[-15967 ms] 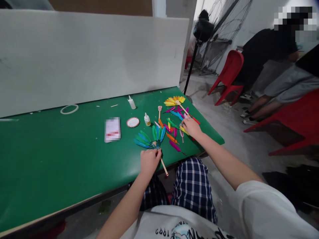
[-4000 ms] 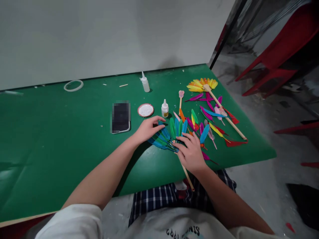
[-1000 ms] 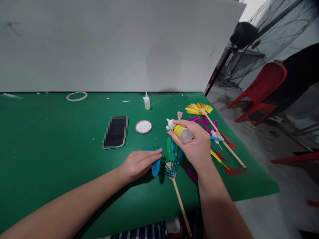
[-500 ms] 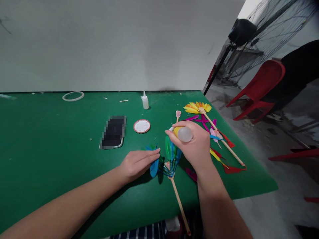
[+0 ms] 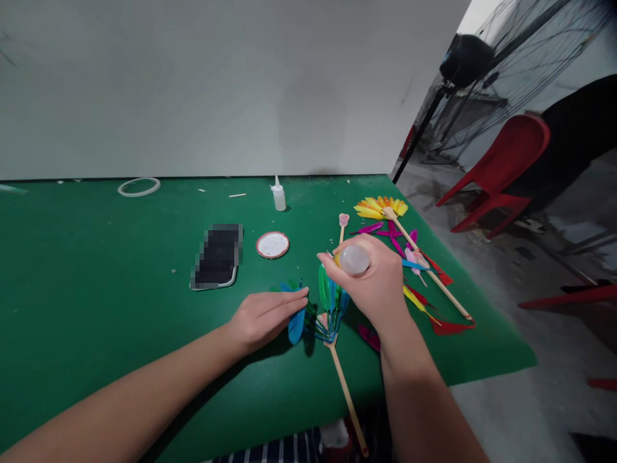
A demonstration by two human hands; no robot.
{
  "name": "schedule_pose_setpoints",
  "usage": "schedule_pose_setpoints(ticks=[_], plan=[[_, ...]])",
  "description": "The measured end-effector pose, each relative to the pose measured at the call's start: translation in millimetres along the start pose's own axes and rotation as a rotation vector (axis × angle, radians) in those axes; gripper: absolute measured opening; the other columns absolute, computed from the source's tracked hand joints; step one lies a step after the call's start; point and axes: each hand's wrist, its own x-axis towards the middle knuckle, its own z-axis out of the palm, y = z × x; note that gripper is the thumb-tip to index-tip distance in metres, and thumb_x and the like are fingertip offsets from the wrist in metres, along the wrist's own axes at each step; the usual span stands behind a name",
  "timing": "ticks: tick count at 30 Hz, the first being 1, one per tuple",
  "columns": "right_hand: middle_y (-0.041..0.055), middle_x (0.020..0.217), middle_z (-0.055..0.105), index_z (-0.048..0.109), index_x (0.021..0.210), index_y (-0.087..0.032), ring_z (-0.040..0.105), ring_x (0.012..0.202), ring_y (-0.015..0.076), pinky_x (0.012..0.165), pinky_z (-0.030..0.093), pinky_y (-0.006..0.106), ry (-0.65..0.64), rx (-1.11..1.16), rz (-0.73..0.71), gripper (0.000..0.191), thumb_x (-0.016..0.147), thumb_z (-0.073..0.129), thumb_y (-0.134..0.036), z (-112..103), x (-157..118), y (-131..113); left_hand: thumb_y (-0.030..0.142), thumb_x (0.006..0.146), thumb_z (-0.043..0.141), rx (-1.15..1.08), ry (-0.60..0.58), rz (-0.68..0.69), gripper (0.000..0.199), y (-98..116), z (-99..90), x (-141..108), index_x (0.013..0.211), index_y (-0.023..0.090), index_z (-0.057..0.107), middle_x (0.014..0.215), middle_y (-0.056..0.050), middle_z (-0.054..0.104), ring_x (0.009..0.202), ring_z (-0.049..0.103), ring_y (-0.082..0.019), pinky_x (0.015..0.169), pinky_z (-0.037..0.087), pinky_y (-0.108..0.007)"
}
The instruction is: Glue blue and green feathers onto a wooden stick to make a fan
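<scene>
My right hand [image 5: 373, 276] is wrapped round a bottle [image 5: 355, 260] with a pale round base and a bit of yellow on its side. Its base faces me and its tip is hidden behind my fingers, above the green and blue feathers [image 5: 326, 286] of a small fan. My left hand [image 5: 263, 316] has its fingers straight and pressed together on the fan's blue feathers [image 5: 297, 326] at the left; its thumb is hidden. The fan's wooden stick [image 5: 348, 399] points toward me over the table's front edge.
On the green table [image 5: 96, 270] are a phone [image 5: 216, 257], a round white lid [image 5: 272, 245], a small dropper bottle [image 5: 279, 196] and a clear ring [image 5: 139, 187]. A yellow feather fan [image 5: 380, 208] and loose purple feathers [image 5: 395, 238] lie right. Red chairs [image 5: 511, 161] stand beyond.
The bottle in my right hand has tipped further, so its base shows more and its yellow side less. My left hand stays on the feathers. The view has shifted slightly.
</scene>
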Motion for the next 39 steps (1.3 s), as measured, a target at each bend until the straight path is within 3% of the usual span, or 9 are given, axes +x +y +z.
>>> schedule_pose_setpoints(ticks=[18,28,32,35,39], plan=[[-0.0040,0.051,0.036,0.034,0.049,-0.020,0.034,0.049,0.0083,0.048,0.029,0.023,-0.042,-0.062,0.045,0.035,0.068,0.056,-0.040,-1,1,-2,0.012,0.081,0.047,0.015,0.007,0.004,0.029,0,0.9,-1,0.109,0.013,0.054,0.108,-0.012,0.061,0.096,0.059,-0.014,0.075,0.050,-0.022],[-0.0032,0.048,0.038,0.041,0.046,-0.018,0.035,0.048,0.0080,0.047,0.029,0.024,-0.032,-0.041,0.112,0.038,0.067,0.056,-0.046,0,2,-2,0.012,0.080,0.047,0.006,-0.016,-0.008,0.031,0,0.3,-1,0.110,0.013,0.054,0.109,-0.012,0.060,0.096,0.059,-0.014,0.075,0.051,-0.023],[-0.0035,0.045,0.039,0.041,0.044,-0.018,0.037,0.044,0.0077,0.043,0.030,0.023,-0.006,0.204,0.322,0.043,0.066,0.056,-0.053,2,2,4,0.011,0.080,0.048,0.004,-0.011,0.004,0.032,-1,0.5,-1,0.111,0.013,0.053,0.111,-0.012,0.059,0.097,0.058,-0.014,0.076,0.050,-0.023],[-0.0025,0.046,0.046,0.042,0.048,-0.019,0.043,0.043,0.0085,0.041,0.034,0.022,-0.088,0.550,0.492,0.045,0.072,0.046,-0.056,5,4,12,0.011,0.080,0.047,0.009,-0.009,0.007,0.031,-1,0.7,-1,0.110,0.013,0.053,0.110,-0.012,0.060,0.095,0.059,-0.014,0.074,0.050,-0.023],[0.0047,0.075,0.065,0.046,0.064,-0.020,0.061,0.074,0.0150,0.065,0.048,0.029,-0.294,0.890,0.467,0.036,0.081,0.035,-0.049,8,6,18,0.013,0.080,0.048,0.025,-0.007,0.003,0.028,-1,1.0,1,0.107,0.013,0.055,0.108,-0.012,0.061,0.093,0.060,-0.014,0.072,0.050,-0.022]])
